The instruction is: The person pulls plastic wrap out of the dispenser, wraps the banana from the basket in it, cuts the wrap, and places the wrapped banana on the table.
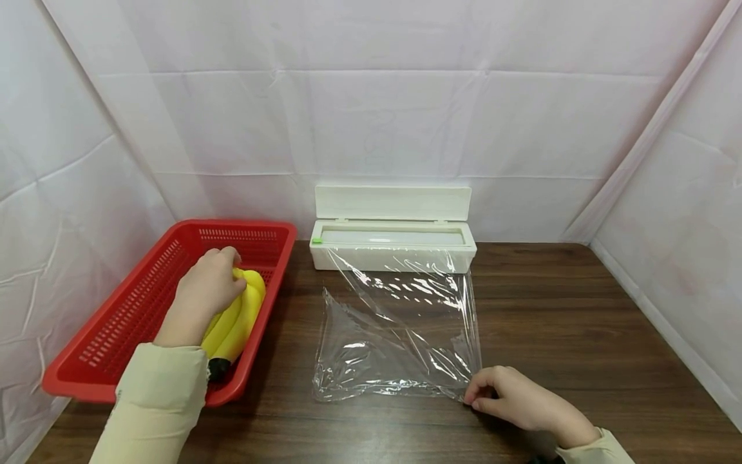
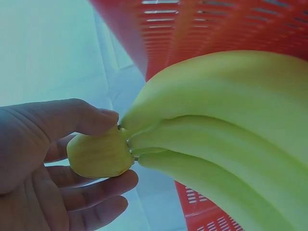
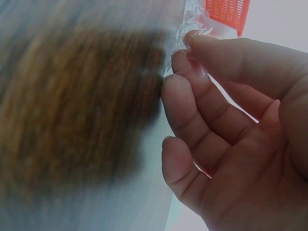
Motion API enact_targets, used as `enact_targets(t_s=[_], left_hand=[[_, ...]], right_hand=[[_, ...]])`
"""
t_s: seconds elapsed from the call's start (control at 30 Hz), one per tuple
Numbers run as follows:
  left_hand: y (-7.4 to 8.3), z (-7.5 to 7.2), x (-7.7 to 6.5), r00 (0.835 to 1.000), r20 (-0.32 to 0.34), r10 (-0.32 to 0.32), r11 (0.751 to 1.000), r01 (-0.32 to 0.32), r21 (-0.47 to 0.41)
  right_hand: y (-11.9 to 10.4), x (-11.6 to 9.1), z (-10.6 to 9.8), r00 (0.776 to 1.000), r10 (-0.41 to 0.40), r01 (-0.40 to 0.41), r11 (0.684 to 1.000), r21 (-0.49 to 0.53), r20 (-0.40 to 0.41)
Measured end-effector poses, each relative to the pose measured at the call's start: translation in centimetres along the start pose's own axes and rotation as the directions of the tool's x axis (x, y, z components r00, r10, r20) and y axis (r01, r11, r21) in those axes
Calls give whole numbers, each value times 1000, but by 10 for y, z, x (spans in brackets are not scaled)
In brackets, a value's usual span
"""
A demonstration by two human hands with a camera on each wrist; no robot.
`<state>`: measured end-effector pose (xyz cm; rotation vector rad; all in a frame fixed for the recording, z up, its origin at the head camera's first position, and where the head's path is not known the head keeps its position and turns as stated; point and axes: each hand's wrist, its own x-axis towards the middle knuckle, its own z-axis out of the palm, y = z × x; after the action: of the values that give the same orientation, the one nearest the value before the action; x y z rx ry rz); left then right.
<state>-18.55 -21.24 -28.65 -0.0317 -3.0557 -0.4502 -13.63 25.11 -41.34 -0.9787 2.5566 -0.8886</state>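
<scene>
A bunch of yellow bananas [image 1: 247, 316] with dark tips lies along the right side of the red basket [image 1: 272, 274]. My left hand [image 1: 210, 283] reaches into the basket and grips the bunch by its stem. In the left wrist view the thumb and fingers close around the stubby stem [image 2: 98, 154]. A sheet of cling film [image 1: 400, 335] stretches from the white dispenser box [image 1: 391, 258] toward me over the table. At the sheet's near right corner, my right hand [image 1: 518, 396] pinches the film. The right wrist view shows crumpled film [image 3: 195, 18] between thumb and fingertips.
Behind the opening of the dispenser, its lid [image 1: 393, 202] stands raised. A small green piece [image 1: 316, 241] sits at the box's left end. The brown wooden table [image 1: 539, 309] is bordered by white cloth walls [image 1: 382, 122] at the back and sides.
</scene>
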Motion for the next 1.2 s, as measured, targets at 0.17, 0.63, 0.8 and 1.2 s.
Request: enact_targets(t_s=[0.17,0.63,0.8,1.2], left_hand=[[-1,-3,0,1000,-8,-5,1000,5,-1],[-3,-7,0,999,-32,-2,1000,1,-20],[-2,-8,0,999,-53,-1,1000,-1,-31],[-2,-9,-2,988,-151,21,998,-30,-57]], right_hand=[[0,1,0,1000,-7,7,1000,-7,-4],[0,1,0,1000,-4,3,1000,-5,-11],[-1,0,0,1000,2,-2,1000,1,-7],[-2,0,0,1000,7,-7,1000,28,7]])
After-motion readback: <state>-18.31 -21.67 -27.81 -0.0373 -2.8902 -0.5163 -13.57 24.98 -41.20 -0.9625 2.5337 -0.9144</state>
